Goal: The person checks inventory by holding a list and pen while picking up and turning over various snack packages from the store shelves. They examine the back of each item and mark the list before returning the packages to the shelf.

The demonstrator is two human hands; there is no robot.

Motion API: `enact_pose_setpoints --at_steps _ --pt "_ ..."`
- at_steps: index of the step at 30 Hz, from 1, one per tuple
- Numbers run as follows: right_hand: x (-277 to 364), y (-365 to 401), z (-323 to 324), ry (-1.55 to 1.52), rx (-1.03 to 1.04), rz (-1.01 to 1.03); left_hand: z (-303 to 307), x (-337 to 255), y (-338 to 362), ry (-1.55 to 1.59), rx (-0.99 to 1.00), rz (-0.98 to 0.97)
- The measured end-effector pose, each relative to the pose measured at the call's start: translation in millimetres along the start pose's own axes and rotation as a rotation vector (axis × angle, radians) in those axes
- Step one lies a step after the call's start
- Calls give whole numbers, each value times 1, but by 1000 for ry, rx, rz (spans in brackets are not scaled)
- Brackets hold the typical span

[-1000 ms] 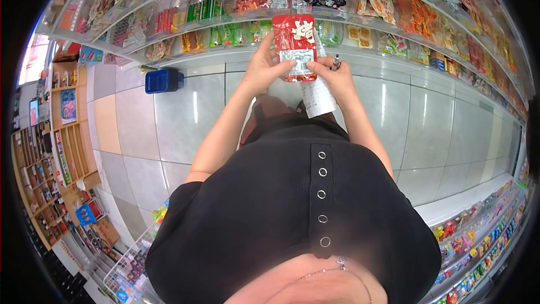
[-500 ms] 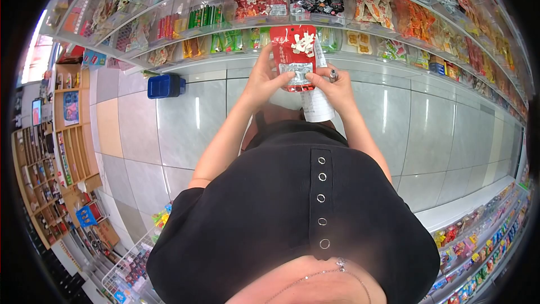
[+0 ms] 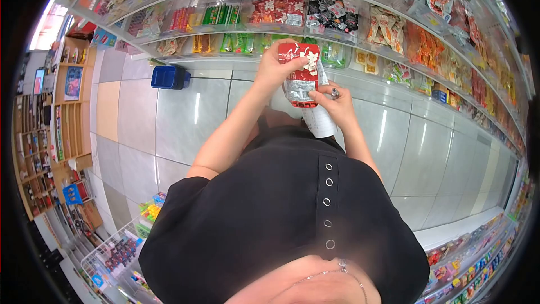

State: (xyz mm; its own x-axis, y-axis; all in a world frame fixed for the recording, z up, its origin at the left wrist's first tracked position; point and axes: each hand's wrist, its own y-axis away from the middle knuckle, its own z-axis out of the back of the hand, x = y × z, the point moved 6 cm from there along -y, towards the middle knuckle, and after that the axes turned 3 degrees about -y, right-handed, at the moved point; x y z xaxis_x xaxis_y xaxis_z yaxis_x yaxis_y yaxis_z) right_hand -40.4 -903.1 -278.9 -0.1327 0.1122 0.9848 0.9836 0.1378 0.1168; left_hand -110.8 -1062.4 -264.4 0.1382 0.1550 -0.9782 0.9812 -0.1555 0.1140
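Note:
Held in front of me is a red snack packet (image 3: 301, 86) with white characters and a silvery panel low on its front. My left hand (image 3: 277, 67) grips its upper left side, the thumb lying across the front. At the lower right edge, my right hand (image 3: 335, 104) pinches the packet. A pen (image 3: 334, 93) sticks up between the right hand's fingers. That hand also keeps a sheet of white paper (image 3: 319, 122) behind the packet, its lower end hanging down; printing shows faintly on it.
Shelves with clear bins of packaged snacks (image 3: 333, 13) curve ahead of me. A blue basket (image 3: 167, 77) stands on the tiled floor (image 3: 197, 107) at left. Wooden racks (image 3: 74, 124) rise farther left; a white wire rack (image 3: 112, 250) and more shelves (image 3: 478, 253) lie behind me.
My left hand has slid up the packet, its thumb moving from the lower panel to near the white characters. The packet tips slightly. The whole view has shifted a little.

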Motion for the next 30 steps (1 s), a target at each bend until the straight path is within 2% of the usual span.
enact_pose_setpoints --at_steps 16,30 --pt "3 4 -6 39 16 -11 3 8 4 125 -45 8" --pt "-2 8 -8 36 6 -7 3 13 12 174 -58 108"
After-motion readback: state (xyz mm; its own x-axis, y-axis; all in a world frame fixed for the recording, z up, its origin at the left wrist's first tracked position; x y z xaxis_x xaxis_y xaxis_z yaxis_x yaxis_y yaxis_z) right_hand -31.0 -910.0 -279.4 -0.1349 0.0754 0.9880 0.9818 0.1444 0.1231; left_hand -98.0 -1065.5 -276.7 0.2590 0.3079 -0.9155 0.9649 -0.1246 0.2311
